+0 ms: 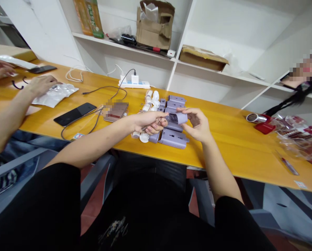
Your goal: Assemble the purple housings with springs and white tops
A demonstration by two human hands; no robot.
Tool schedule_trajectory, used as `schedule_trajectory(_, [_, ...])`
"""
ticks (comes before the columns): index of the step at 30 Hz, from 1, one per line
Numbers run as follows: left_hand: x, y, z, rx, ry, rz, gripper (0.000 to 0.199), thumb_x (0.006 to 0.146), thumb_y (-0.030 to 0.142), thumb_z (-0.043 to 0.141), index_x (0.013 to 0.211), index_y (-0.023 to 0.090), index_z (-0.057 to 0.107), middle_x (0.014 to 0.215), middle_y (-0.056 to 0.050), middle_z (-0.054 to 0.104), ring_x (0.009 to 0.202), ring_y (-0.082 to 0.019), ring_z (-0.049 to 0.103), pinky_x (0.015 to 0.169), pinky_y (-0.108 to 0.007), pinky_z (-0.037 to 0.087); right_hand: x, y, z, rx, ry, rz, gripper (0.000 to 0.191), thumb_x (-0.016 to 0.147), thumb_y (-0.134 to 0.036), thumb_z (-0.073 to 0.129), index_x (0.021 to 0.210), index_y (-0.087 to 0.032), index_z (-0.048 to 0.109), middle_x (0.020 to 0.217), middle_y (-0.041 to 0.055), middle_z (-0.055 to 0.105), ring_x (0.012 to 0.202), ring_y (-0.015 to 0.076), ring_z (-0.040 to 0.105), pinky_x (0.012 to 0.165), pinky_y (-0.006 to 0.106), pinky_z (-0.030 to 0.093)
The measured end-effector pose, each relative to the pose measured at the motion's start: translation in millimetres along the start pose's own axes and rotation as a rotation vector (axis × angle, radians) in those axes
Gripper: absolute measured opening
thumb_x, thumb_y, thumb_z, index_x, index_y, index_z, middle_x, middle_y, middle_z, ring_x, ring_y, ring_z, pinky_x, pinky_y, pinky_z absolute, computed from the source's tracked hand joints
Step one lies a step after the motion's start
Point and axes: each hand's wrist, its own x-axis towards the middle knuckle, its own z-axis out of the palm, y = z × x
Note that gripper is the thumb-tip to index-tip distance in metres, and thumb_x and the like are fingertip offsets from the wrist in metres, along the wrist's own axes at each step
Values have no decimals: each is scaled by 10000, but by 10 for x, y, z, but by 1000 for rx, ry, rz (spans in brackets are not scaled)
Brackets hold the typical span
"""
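Observation:
My right hand [198,124] grips the right end of a small light-purple piece [182,118] with a dark, clear-looking middle. My left hand [151,122] is curled at the other end of this piece, its fingers closed round several thin brownish items [160,121] too small to make out. Beneath and behind my hands, purple boxes [173,138] lie in a column on the table. White rounded parts [155,99] are lined up just left of them, and a white round piece [144,138] rests near the front edge.
Left of my hands are a pinkish-brown case [116,113], a black phone [75,114] and cables. A power strip [134,84] stands at the back. Another person's hands work at far left beside a plastic bag [57,94]. Red-and-clear packaging [299,132] lies at right.

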Motion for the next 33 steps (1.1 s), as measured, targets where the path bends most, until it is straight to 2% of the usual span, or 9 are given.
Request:
schedule_trajectory(3, [-56,-43,15,238,184,126,590,1091,779,808,948,216,710,568,69,430,402,-99,282,390,-217,234,-2,-4,-5,-39,-10,-28,565,894,-650,1078,1293,-368,795,1484,117,853,1486,395,798,1341,631,635])
schedule_trajectory(6, [-143,-38,7,521,382,281,394,1040,543,950,1070,213,737,652,21,639,452,-143,517,462,-249,366,2,25,-32,-27,-12,-3,686,821,-656,1127,1343,-367,789,1394,104,864,1343,385,832,1286,620,664])
schedule_trajectory(9, [-213,5,-33,703,419,393,249,1112,435,812,1057,195,777,789,-30,757,618,-186,672,627,-294,516,10,57,-72,14,10,45,777,799,-693,1126,1412,-361,781,1301,96,861,1159,352,839,1141,585,730])
schedule_trajectory(12, [-260,38,-102,843,484,507,295,1129,451,730,1130,180,846,1031,-87,863,960,-261,794,927,-366,628,14,67,-116,51,46,92,775,838,-710,1091,1460,-367,780,1344,89,858,1090,322,833,1019,541,762])
schedule_trajectory(18, [-292,133,-451,981,613,597,462,1139,407,592,1445,191,862,1497,-149,866,1427,-352,759,1338,-521,549,30,105,-205,113,67,151,844,785,-734,1109,1475,-378,780,1357,66,870,1112,319,858,973,518,780])
schedule_trajectory(20, [-187,218,-645,1017,692,638,515,1128,401,631,1542,166,827,1529,-171,847,1419,-359,755,1340,-528,545,35,116,-226,126,76,158,860,772,-742,1112,1474,-375,775,1353,69,874,1139,329,865,969,515,780])
schedule_trajectory(23, [128,369,-972,1016,815,669,611,1054,316,720,1625,103,768,1339,-180,880,1160,-309,792,1213,-493,606,27,114,-234,117,75,158,845,789,-719,1111,1483,-375,775,1332,62,876,1071,300,852,908,479,774])
schedule_trajectory(28, [695,536,-1453,940,952,693,326,987,196,749,1280,142,882,1228,-146,893,1080,-273,766,1159,-449,619,66,209,-265,111,129,195,832,827,-724,1094,1502,-382,747,1301,62,885,1093,299,852,978,483,758])
schedule_trajectory(33, [961,494,-1728,883,1051,744,328,1017,151,719,1302,159,883,1207,-132,875,1127,-293,790,1175,-462,619,597,647,-443,82,243,341,774,761,-667,1102,1359,-339,737,1112,34,876,1025,280,828,1051,505,725])
